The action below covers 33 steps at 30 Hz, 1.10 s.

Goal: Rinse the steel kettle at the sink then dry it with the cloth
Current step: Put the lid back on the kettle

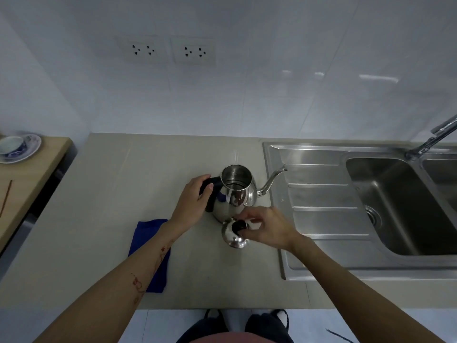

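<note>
The steel kettle [235, 194] stands upright on the beige counter with its top open and its thin spout pointing right toward the sink. My left hand [191, 204] is wrapped around its black handle. My right hand [265, 227] pinches the black knob of the steel lid [233, 235], held just in front of the kettle, close to the counter. A folded blue cloth [149, 243] lies on the counter to the left, partly under my left forearm.
The steel sink [395, 206] with a ribbed drainboard [319, 201] is at the right, its tap [435, 137] at the far right. A blue-and-white cup on a saucer [17, 147] sits on a wooden surface at the left. Two wall sockets are above.
</note>
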Motion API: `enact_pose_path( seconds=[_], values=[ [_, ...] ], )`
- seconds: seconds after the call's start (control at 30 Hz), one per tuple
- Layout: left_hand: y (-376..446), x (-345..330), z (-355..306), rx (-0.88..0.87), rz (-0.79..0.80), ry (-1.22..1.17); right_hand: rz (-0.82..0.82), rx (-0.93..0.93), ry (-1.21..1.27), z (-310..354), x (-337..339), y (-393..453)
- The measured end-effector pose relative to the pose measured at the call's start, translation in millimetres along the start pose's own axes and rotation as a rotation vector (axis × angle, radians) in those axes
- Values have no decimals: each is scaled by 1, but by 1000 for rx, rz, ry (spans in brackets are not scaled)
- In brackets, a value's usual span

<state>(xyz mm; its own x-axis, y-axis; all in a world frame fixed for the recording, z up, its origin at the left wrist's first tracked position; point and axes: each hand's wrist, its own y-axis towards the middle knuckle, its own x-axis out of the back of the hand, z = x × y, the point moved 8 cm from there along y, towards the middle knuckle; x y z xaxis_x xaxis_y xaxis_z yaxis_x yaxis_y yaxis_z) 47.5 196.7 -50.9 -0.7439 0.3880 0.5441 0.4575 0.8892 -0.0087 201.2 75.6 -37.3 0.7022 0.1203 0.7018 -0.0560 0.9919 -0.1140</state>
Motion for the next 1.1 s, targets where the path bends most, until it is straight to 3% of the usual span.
enact_pose_path(
  seconds=[0.23, 0.33, 0.63, 1.1],
  values=[
    [1, 0, -4, 43, 2, -35, -266, 17, 259, 39, 73, 17],
    [4, 0, -10, 38, 8, -77, -370, 10, 227, 43, 91, 32],
    [11, -3, -3, 157, 54, -39, -263, 3, -135, 41, 85, 66],
    [13, -4, -10, 201, 30, -32, -226, -27, -262, 33, 74, 74]
  ],
)
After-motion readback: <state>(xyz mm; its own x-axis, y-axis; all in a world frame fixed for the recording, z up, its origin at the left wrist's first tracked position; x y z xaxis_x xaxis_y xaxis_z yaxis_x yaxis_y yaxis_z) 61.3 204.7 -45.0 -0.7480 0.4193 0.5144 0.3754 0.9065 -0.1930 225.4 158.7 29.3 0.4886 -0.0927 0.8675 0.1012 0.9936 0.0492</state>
